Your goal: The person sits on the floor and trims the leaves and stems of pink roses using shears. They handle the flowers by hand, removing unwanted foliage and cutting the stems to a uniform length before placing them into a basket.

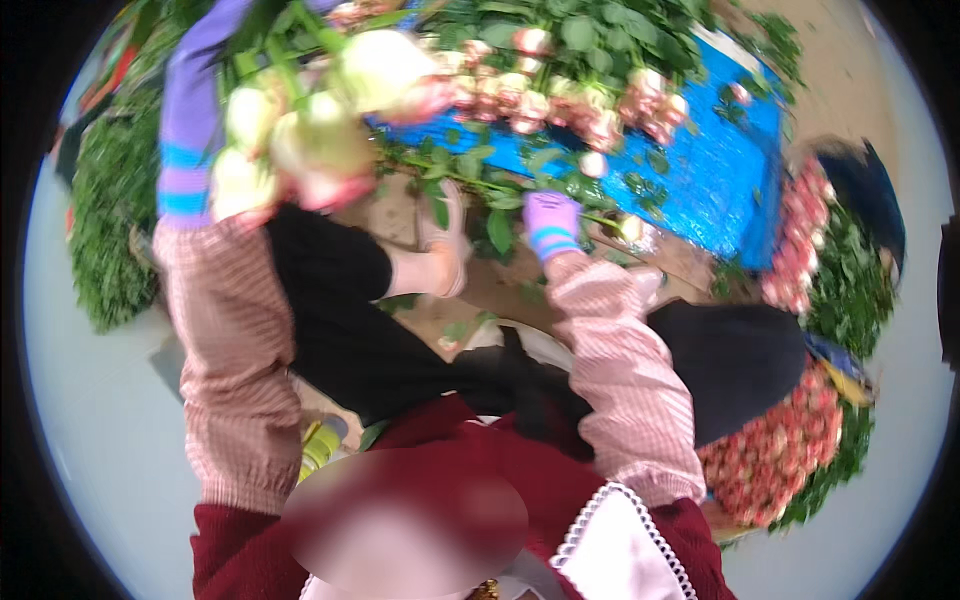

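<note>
Bunch of pale roses (pixel 300 130): raised at upper left, close to the camera, blurred.
Left hand (pixel 200 120): purple-gloved, clasping that bunch.
Right hand (pixel 552 222): gloved, fingers closed on a rose stem (pixel 500 188) beside the blue sheet (pixel 700 170).
Loose roses (pixel 570 100): heaped on the sheet.

A flower-sorting floor: loose roses (pixel 560 95) heaped on a blue sheet (pixel 700 170) at twelve o'clock, bundled roses (pixel 780 450) at four, cut greenery (pixel 115 210) at nine.
</note>
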Tool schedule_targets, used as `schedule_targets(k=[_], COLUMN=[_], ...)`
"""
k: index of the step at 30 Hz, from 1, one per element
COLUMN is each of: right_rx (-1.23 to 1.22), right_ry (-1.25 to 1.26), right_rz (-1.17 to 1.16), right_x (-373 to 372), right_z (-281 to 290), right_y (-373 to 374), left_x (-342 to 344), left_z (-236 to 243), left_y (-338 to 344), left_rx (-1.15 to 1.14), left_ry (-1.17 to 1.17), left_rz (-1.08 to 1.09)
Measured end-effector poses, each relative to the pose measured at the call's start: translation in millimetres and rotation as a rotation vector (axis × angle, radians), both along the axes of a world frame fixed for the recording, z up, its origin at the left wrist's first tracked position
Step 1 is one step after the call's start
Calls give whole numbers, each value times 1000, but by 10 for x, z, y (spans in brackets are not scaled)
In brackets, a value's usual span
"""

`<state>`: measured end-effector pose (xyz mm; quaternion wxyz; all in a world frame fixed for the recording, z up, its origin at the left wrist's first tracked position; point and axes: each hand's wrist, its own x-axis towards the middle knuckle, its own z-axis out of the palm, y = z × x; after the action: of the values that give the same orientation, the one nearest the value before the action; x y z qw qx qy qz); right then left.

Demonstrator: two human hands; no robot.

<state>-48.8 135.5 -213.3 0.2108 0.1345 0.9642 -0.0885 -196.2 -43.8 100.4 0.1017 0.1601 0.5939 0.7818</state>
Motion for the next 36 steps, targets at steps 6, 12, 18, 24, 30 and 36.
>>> schedule_targets(k=[6,12,18,24,30,36], right_rx=[-54,-111,-135,-239,-324,-720], right_ry=[34,-21,10,-47,233,427], right_rz=[-90,-111,-69,-164,-277,-712], right_x=[34,40,40,25,23,720], right_z=[-42,-84,-208,-188,398,1987], right_y=[-183,-24,42,228,878,2510], left_x=[-348,-203,-216,-62,-523,-464], left_z=[-50,-45,-66,-17,-29,107], left_y=[-441,-140,-172,196,-36,107], left_rx=[171,66,61,-4,479,682], left_ry=[-199,-103,-71,-69,-68,-125], left_rz=[-337,-175,-193,290,-722,-1030])
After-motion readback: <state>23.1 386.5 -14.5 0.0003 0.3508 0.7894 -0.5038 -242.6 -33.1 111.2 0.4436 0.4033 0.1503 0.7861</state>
